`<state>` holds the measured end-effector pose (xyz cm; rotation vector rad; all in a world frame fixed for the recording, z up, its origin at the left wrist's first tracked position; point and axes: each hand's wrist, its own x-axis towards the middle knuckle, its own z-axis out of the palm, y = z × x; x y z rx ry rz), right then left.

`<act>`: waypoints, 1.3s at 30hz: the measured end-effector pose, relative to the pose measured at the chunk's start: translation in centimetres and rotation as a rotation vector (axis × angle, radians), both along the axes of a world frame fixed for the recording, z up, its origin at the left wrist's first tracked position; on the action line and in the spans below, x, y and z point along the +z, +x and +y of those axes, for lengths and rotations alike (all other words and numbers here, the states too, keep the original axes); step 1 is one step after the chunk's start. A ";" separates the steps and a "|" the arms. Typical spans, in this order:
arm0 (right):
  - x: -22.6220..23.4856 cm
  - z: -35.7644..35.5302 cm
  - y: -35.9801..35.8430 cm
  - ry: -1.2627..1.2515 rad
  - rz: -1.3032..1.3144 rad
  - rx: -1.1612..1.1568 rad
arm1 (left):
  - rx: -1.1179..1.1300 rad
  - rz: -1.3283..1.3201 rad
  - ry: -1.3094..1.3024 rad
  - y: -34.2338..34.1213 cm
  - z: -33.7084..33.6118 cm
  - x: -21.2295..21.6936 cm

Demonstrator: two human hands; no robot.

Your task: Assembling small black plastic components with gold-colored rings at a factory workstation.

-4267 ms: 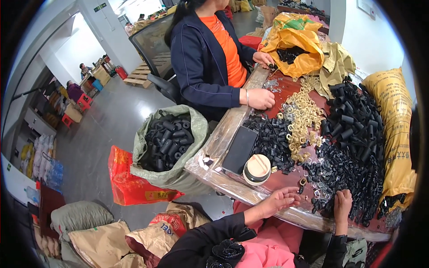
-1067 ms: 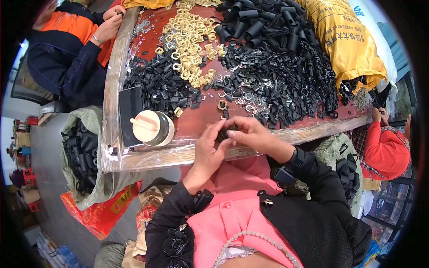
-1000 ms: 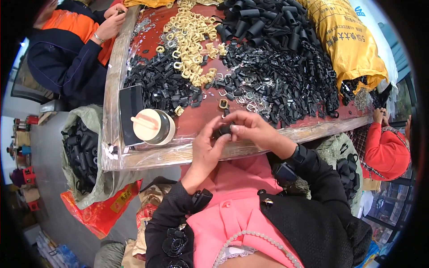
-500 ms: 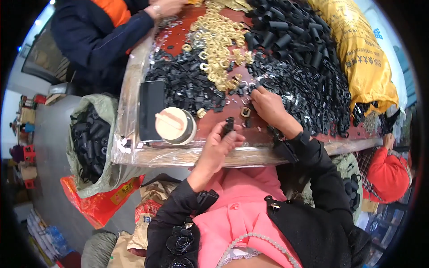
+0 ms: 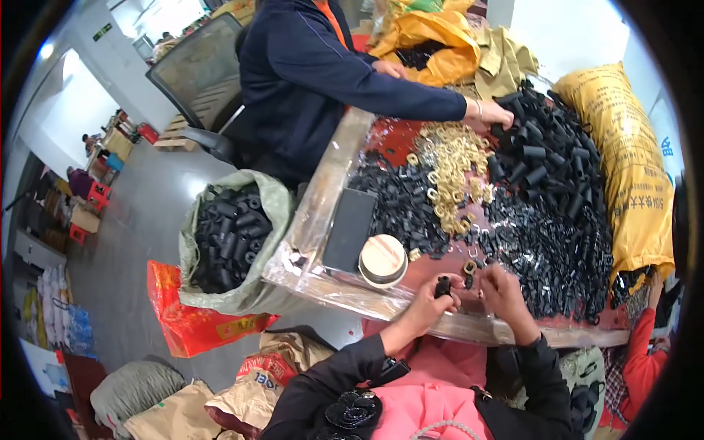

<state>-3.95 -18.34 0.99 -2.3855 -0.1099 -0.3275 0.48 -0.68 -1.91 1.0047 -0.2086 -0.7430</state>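
My left hand (image 5: 427, 306) is closed around a small black plastic part (image 5: 442, 287) at the table's near edge. Close by on the right, my right hand (image 5: 506, 295) has its fingertips pinched together; whatever is between them is too small to make out. A gold-coloured ring (image 5: 469, 268) with a dark piece by it lies between the two hands. Just beyond my right hand spreads a heap of small black parts (image 5: 557, 253). Left of my left hand stands a round tub with a cream-coloured top (image 5: 383, 257).
A co-worker's hand (image 5: 497, 116) reaches into black tubes (image 5: 539, 154) across the table. Gold rings (image 5: 455, 172) and more black parts (image 5: 403, 205) lie beside a dark flat tray (image 5: 350, 229). A yellow sack (image 5: 623, 161) lines the right; an open sack of tubes (image 5: 275, 220) stands left.
The view has swung left and up. My right hand has drawn back from the black parts toward my left hand, which still holds its part. The co-worker's arm now stretches to the tubes.
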 end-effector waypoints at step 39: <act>0.2 3.0 -1.8 0.400 0.061 -0.147 | 0.015 -0.161 0.230 -0.2 -0.9 0.9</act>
